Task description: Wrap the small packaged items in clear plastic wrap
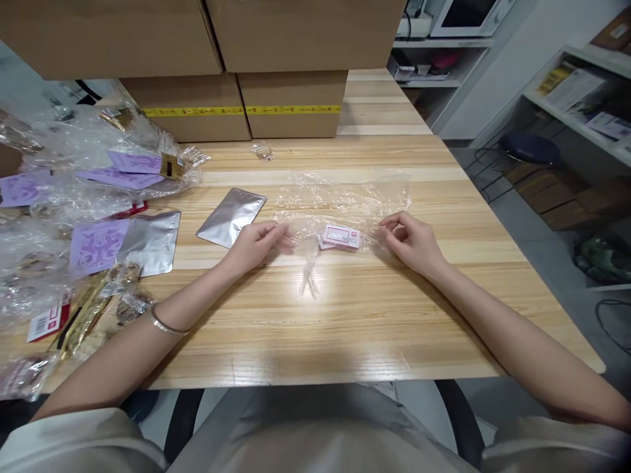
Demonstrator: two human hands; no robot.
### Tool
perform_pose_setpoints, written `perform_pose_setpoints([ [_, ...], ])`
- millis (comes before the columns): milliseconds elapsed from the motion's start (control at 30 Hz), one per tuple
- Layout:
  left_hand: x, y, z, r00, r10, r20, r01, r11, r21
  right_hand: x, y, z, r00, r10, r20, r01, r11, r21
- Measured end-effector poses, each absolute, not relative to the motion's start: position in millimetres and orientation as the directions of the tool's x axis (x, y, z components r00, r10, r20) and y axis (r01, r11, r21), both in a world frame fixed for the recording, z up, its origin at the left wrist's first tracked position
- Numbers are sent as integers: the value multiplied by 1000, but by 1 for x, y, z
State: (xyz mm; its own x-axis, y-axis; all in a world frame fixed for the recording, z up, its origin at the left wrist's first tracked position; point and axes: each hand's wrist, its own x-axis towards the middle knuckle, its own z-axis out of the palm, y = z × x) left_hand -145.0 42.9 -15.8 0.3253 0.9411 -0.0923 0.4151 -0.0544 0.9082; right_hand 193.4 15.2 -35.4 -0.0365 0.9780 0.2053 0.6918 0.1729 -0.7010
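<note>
A crumpled sheet of clear plastic film (340,197) lies on the table between my hands. On its near part sits a small white and pink labelled packet (340,236); a twisted strand of the film trails toward me. My left hand (259,244), fingers stretched out and slightly blurred, is at the film's left edge. At the right edge, my right hand (411,242) has its fingers curled, with thumb and forefinger pinching the film. A flat silver foil pouch (231,215) lies just beyond my left hand.
Clear-wrapped packages (49,243) crowd the table's left side, with a purple-patterned silver pouch (152,243) among them. Cardboard boxes (290,105) are stacked at the back. A small clear-wrapped item (263,152) lies before them. Shelves (576,105) and a stool (530,148) stand to the right.
</note>
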Motion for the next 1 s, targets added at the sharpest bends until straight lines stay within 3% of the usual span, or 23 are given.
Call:
perform_pose_setpoints([
  [100,-134,59,-19,237,957,-165,345,76,935,192,32,-37,19,992,123,657,80,-750],
  [200,-126,71,-19,137,981,-134,497,49,867,193,47,-39,91,991,98,719,3,-695],
  [267,-125,76,-19,93,994,-61,703,-23,711,192,53,-39,144,980,134,818,-42,-574],
  [333,-125,77,-18,88,996,-4,878,-76,473,192,56,-40,203,968,145,899,-125,-420],
  [433,-128,73,-19,99,992,72,967,-113,229,192,56,-41,247,951,185,949,-199,-244],
  [500,-127,67,-20,160,957,244,963,-206,174,192,53,-40,170,931,324,978,-119,-171],
  [567,-123,60,-21,337,856,392,905,-410,117,189,47,-38,-19,889,457,989,83,-120],
  [667,-114,50,-23,670,654,351,674,-734,84,177,37,-35,-312,829,463,887,429,-171],
  [733,-109,47,-26,771,559,306,557,-824,103,167,33,-37,-417,809,414,797,544,-263],
  [1000,-110,52,-38,769,550,327,516,-835,190,163,36,-51,-447,816,366,629,578,-521],
])
